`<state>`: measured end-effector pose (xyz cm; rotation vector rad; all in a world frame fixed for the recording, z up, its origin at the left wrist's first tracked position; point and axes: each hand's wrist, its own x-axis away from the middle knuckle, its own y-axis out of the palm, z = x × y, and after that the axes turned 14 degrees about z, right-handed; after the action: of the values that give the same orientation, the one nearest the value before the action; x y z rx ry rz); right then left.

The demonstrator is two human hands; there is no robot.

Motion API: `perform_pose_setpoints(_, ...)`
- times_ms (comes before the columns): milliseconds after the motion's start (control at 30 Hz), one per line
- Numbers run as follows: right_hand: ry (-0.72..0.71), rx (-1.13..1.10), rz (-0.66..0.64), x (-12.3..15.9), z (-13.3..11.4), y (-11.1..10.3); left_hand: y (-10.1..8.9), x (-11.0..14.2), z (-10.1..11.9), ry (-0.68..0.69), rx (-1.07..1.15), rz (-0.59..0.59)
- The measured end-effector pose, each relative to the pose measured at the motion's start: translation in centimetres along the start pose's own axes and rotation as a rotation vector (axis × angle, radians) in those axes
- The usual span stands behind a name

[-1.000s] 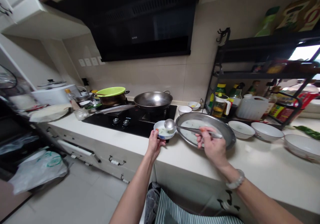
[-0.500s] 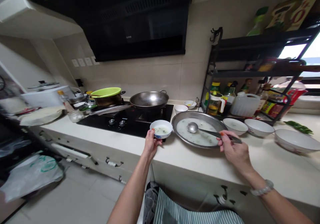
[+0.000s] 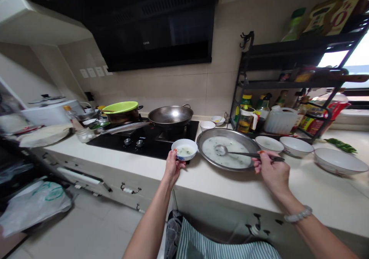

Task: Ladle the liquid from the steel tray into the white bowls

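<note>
My left hand (image 3: 173, 164) grips the near rim of a small white bowl (image 3: 185, 149) with a little pale soup in it, standing on the counter by the black hob (image 3: 144, 139). My right hand (image 3: 270, 169) is closed on the handle of a metal ladle (image 3: 230, 152). The ladle's cup dips into pale soup inside a wide steel basin (image 3: 227, 152) just right of the small bowl.
A steel wok (image 3: 170, 116) and a green-lidded pot (image 3: 121, 110) sit on the hob. Three white bowls (image 3: 296, 146) line the counter to the right, in front of a black rack of bottles (image 3: 268, 112). Two small bowls (image 3: 207, 125) stand behind the basin.
The ladle moved from above the small bowl rightward and down into the steel basin. My left hand has stayed on the small bowl.
</note>
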<state>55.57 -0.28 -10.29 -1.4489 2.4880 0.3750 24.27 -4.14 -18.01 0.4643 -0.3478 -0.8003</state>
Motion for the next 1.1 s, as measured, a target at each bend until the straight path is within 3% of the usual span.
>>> perform_pose_setpoints(467, 0.085, -0.108, 0.096, -0.9, -0.5, 0.0, 0.0, 0.1, 0.1, -0.004, 0.005, 0.0)
perform_pose_setpoints(1100, 0.105, -0.132, 0.083, -1.0, -2.0, 1.2, 0.1, 0.2, 0.3, -0.004, -0.004, 0.004)
